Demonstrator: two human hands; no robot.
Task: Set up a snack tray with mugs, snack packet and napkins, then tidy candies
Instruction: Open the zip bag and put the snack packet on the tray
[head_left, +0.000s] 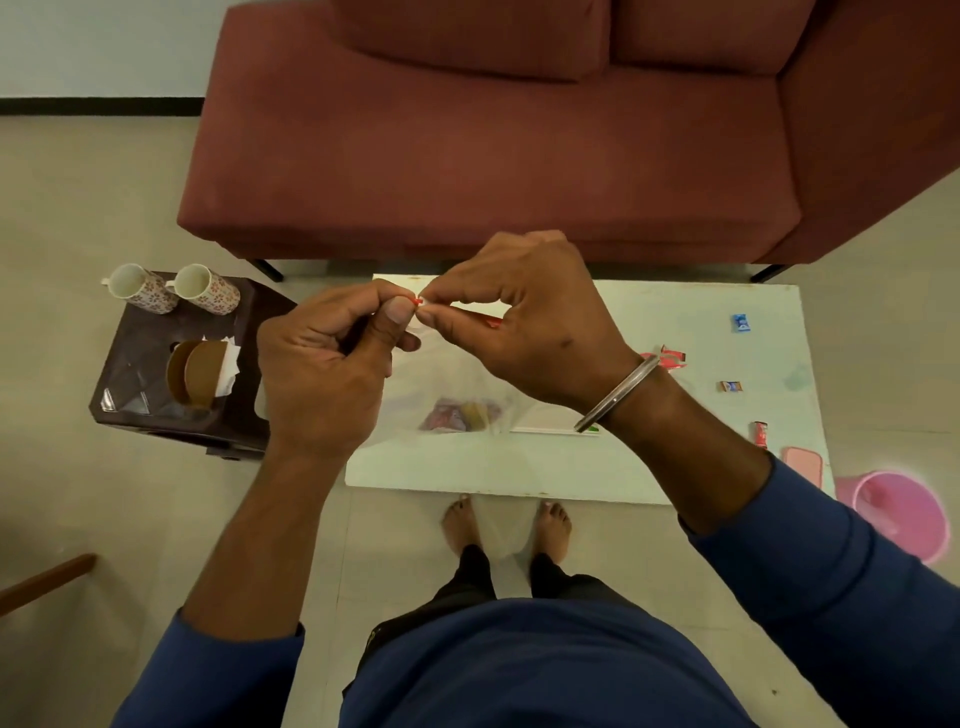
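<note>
Both hands, left hand (322, 358) & right hand (524, 322), pinched the clear bag (457, 410) zip at frame centre; candy-tidying step. Next prob: collect loose candies (742, 322) at right.

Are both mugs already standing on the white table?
No: both mugs lie tipped on the dark stool left of the white table.

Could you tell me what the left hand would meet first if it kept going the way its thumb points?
Almost at once the right hand: the left hand points at it across the bag's red strip, which both pinch. Depth looks alike.
</note>
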